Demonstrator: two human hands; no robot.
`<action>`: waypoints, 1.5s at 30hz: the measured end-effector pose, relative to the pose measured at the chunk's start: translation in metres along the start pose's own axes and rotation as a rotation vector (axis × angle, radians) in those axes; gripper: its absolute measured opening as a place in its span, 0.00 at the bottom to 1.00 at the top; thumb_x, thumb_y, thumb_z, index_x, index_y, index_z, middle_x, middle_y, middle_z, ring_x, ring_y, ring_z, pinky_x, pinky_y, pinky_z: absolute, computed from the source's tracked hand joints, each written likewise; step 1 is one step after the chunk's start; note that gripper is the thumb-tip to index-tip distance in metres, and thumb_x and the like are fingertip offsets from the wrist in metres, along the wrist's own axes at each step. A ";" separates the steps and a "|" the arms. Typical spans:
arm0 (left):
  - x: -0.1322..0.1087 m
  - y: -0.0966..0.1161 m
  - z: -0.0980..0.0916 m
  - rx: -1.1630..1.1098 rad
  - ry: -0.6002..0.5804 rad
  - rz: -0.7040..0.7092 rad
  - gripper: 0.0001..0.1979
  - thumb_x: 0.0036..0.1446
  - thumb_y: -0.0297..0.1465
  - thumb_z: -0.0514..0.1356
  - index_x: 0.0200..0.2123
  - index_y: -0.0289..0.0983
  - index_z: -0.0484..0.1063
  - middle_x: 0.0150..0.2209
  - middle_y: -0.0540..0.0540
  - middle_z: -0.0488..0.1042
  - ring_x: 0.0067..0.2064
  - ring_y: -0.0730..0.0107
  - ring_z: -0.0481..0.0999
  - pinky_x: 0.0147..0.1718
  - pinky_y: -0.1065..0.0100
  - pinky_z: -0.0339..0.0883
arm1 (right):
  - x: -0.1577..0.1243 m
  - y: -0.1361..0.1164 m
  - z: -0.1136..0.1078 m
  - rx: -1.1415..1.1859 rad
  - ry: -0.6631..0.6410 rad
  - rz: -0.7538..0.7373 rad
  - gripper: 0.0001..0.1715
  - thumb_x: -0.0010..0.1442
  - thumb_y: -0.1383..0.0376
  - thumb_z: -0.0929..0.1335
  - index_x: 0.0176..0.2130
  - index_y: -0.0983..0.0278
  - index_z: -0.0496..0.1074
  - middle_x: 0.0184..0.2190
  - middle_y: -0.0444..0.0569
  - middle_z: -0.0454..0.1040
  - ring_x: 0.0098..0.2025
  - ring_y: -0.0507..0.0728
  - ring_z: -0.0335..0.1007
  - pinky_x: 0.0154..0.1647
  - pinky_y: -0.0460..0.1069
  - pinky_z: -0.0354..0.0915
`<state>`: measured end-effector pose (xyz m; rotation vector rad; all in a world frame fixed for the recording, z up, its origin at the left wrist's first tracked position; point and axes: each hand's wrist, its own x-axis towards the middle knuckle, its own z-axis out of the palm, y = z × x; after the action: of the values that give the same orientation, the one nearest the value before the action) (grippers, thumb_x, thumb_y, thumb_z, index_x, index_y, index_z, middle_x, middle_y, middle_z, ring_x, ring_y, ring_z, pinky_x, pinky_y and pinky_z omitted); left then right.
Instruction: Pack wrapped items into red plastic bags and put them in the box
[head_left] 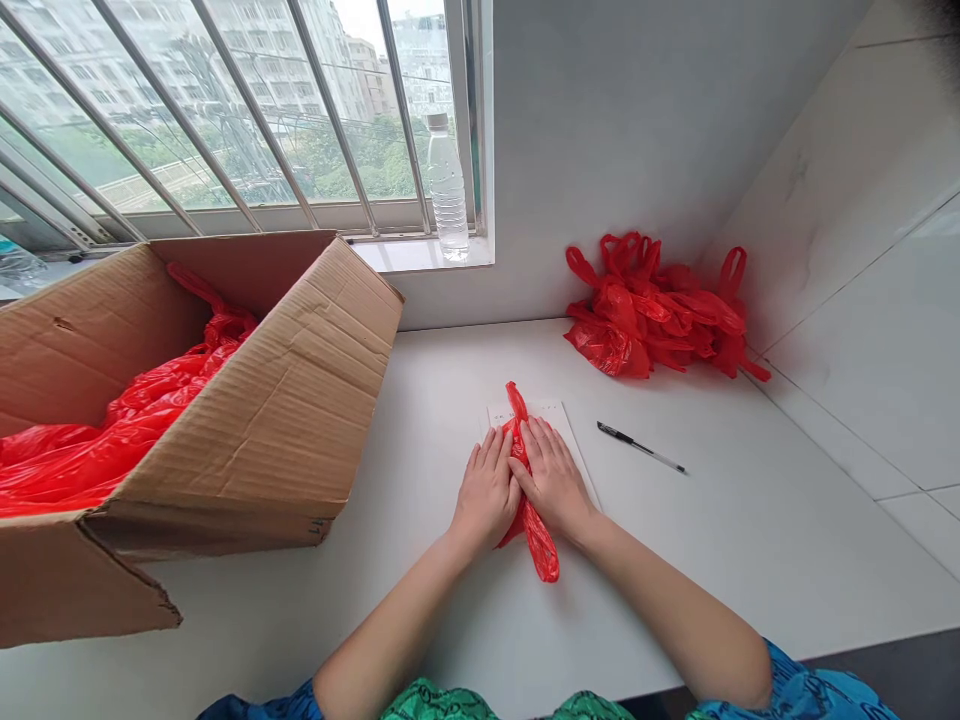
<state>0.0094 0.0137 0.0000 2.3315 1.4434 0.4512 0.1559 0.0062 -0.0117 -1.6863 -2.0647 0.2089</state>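
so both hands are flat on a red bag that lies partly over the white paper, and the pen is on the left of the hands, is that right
The pen's side is wrong: in the head view, the pen lies to the right of the hands. The left hand and right hand are flat on a red bag partly over the white paper.

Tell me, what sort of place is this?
Indoors, perhaps a home or small workroom: a barred window facing buildings, a white worktop, and an open cardboard box holding red plastic bags.
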 end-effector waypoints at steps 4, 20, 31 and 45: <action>0.000 0.000 0.000 0.008 0.013 0.011 0.28 0.70 0.35 0.41 0.71 0.36 0.49 0.72 0.42 0.48 0.73 0.60 0.44 0.70 0.50 0.44 | 0.000 0.000 0.000 -0.002 0.009 -0.001 0.39 0.72 0.50 0.51 0.70 0.72 0.51 0.71 0.57 0.48 0.73 0.63 0.41 0.72 0.62 0.47; -0.005 0.007 -0.005 0.302 0.145 0.085 0.28 0.68 0.32 0.44 0.69 0.32 0.53 0.71 0.39 0.50 0.72 0.57 0.48 0.69 0.47 0.41 | 0.000 -0.001 -0.016 -0.170 0.076 -0.109 0.37 0.72 0.51 0.54 0.71 0.69 0.50 0.71 0.56 0.49 0.72 0.66 0.42 0.71 0.66 0.43; -0.023 0.024 -0.033 0.428 0.338 0.295 0.26 0.70 0.35 0.48 0.68 0.35 0.56 0.69 0.38 0.56 0.71 0.56 0.53 0.70 0.47 0.26 | 0.000 0.007 -0.051 -0.207 0.212 -0.235 0.31 0.72 0.51 0.58 0.67 0.61 0.61 0.69 0.55 0.55 0.70 0.68 0.47 0.70 0.71 0.37; -0.032 0.013 -0.051 0.300 0.005 0.278 0.23 0.63 0.37 0.59 0.61 0.43 0.64 0.55 0.43 0.75 0.53 0.57 0.75 0.56 0.51 0.64 | 0.004 0.048 -0.062 0.079 -0.061 -0.159 0.16 0.62 0.68 0.70 0.50 0.62 0.75 0.44 0.50 0.79 0.43 0.59 0.76 0.52 0.57 0.65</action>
<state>-0.0168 -0.0137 0.0491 2.7896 1.2657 0.3297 0.2254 0.0104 0.0245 -1.4787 -2.1927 0.2897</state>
